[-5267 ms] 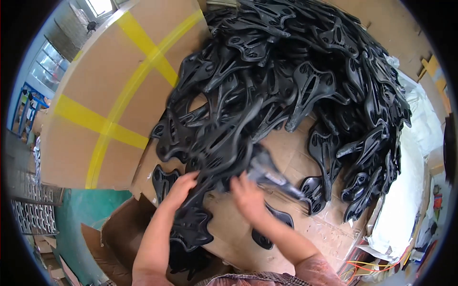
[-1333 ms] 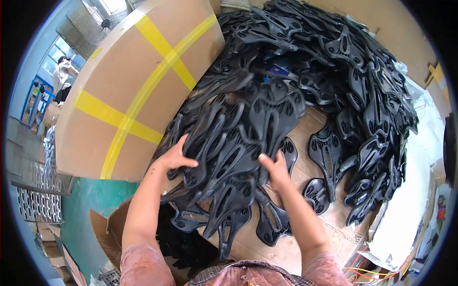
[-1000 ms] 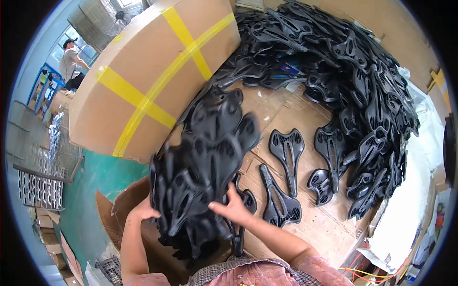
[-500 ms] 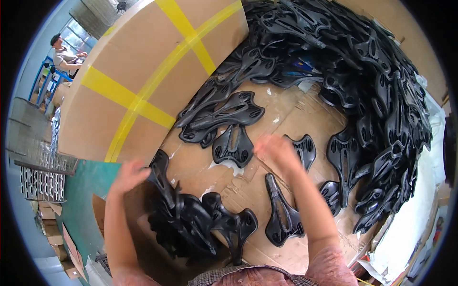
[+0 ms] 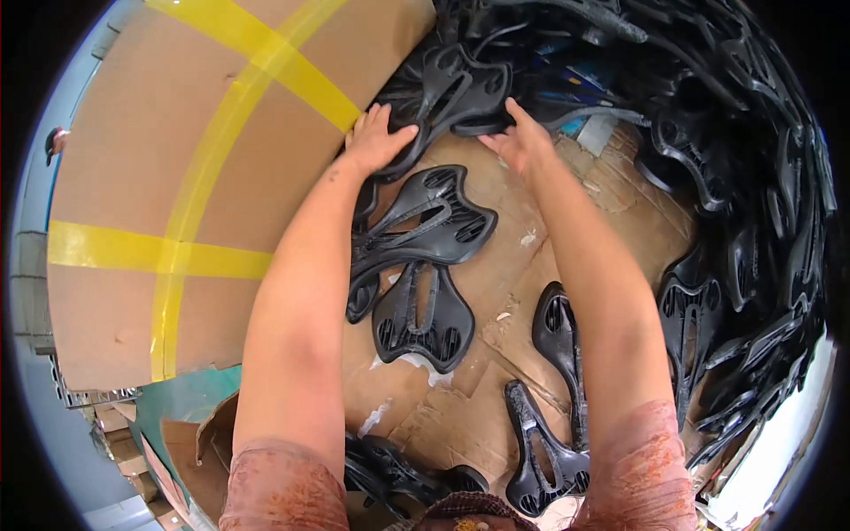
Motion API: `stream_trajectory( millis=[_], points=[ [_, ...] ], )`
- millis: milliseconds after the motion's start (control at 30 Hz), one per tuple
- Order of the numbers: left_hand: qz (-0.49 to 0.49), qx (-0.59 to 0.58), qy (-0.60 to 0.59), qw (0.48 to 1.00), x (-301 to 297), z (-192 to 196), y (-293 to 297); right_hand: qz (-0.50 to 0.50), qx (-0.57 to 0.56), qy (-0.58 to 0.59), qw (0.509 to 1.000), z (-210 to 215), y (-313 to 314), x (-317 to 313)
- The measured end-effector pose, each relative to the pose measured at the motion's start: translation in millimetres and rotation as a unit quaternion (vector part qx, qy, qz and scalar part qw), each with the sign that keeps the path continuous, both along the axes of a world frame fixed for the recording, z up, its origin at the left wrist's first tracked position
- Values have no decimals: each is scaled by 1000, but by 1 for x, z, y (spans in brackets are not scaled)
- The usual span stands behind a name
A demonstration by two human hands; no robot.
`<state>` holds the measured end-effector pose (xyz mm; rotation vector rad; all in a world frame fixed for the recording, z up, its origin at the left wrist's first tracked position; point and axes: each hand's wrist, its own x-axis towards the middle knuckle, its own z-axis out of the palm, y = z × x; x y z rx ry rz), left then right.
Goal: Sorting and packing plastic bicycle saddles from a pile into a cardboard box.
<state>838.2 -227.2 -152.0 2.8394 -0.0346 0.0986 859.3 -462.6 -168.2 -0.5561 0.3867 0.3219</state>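
Black bicycle saddles (image 5: 443, 217) with slotted centres lie loosely on the cardboard. At the far left of them, my left hand (image 5: 381, 142) touches the pile beside the cardboard panel, fingers spread and thumb stretched out. My right hand (image 5: 522, 142) is at the right edge of an upper saddle (image 5: 465, 88), thumb and fingers apart. Between the two hands lie overlapping saddles, partly hidden by my left hand. Nearer to me, one saddle (image 5: 425, 319) lies below the overlapping ones, and another (image 5: 540, 460) rests left of my right forearm.
A tall cardboard panel (image 5: 115, 186) with yellow tape stands along the left. Heaped saddles (image 5: 753, 177) curve around the back and right. More saddles (image 5: 407, 473) lie close to my body. White sheeting (image 5: 797, 416) hangs at the right, and a green floor (image 5: 190, 407) shows at lower left.
Both my hands have reached forward to the saddles at the back left, the left one coming from beside the panel. The view has shifted forward and the panel looks closer.
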Motion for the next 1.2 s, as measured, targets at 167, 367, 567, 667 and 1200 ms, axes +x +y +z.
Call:
stream_trajectory(
  millis=[167,367,567,667,1200],
  points=[
    [9,17,244,970,27,28,-6,89,-70,-40,993,-9,-2,-23],
    [-3,-18,145,989,-19,21,2,134,-88,-6,987,-6,7,-88],
    [-74,-126,134,980,-118,16,15,124,-175,-36,976,26,36,-172],
    [-91,-139,158,973,-200,21,24,177,-178,11,968,27,40,-229],
    [225,-73,270,933,-622,60,223,568,-227,-333,718,50,118,-523]
  ],
)
